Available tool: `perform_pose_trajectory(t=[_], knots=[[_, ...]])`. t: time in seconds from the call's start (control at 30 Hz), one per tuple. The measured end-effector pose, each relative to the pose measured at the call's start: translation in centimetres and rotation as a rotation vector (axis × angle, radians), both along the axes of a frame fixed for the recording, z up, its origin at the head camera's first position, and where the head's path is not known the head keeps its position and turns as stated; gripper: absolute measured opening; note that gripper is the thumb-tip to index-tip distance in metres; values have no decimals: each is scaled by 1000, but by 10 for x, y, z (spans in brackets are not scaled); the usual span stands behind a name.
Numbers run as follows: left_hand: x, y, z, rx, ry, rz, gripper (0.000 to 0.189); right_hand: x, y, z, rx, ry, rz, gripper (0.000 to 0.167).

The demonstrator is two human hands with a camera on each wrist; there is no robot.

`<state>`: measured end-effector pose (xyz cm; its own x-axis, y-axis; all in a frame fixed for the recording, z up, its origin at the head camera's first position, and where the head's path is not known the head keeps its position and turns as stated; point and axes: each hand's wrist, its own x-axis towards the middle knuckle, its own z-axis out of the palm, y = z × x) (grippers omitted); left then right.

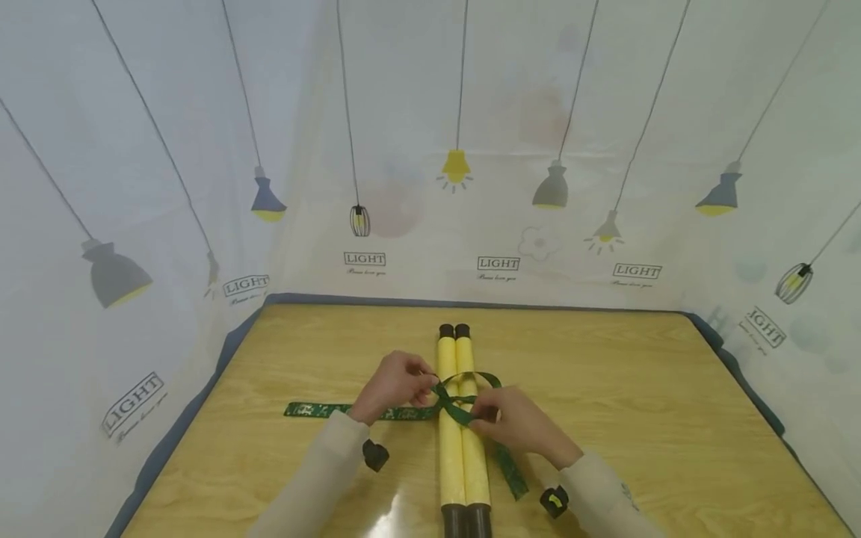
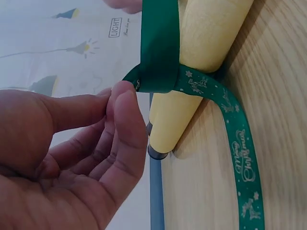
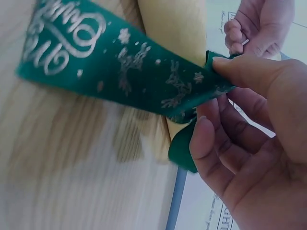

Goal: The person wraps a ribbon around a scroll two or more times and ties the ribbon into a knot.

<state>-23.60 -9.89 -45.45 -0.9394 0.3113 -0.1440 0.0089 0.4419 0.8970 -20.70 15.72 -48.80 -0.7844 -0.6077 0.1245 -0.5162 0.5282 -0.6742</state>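
Note:
Two yellow tubes [image 1: 452,463] with dark end caps lie side by side on the table, pointing away from me. A green ribbon [image 1: 316,409] printed with silvery reindeer, stars and "Merry Christmas" passes around them and crosses itself on top. My left hand [image 1: 397,385] pinches the ribbon left of the crossing, between thumb and fingertips. On the other side my right hand [image 1: 514,422] pinches another part, below a raised loop. One ribbon tail stretches flat to the left; another hangs down beside the tubes at the right, seen close in the right wrist view. The crossing's underside is hidden.
The wood-grain table [image 1: 592,351] has a dark blue strip [image 1: 471,302] along its back edge. A pale curtain [image 1: 430,90] printed with lamps encloses it at the back and sides. Small black devices [image 1: 554,501] sit at both wrists.

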Motion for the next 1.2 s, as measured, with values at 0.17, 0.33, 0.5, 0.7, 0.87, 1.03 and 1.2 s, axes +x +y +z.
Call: perform_pose_trajectory(t=[0.17, 0.33, 0.5, 0.7, 0.87, 1.03, 1.2], knots=[[-1, -3, -3, -16, 13, -20, 14, 3, 16, -2, -8, -25, 6, 3], [-3, -5, -4, -41, 52, -30, 14, 5, 33, -2, 8, -31, 4, 3], [-6, -5, -8, -55, 76, -31, 14, 9, 51, 0, 26, -63, -8, 6], [-8, -5, -15, -41, 43, 4, 14, 13, 73, 0, 64, -111, -23, 7], [-10, -7, -19, -34, 39, 20, 13, 14, 86, -3, 71, -122, -27, 7], [-9, -6, -19, -22, 29, 25, 13, 15, 98, -6, 66, -140, -10, 6], [-9, -5, -20, -13, 21, 40, 13, 17, 107, -6, 90, -175, -23, 7]])
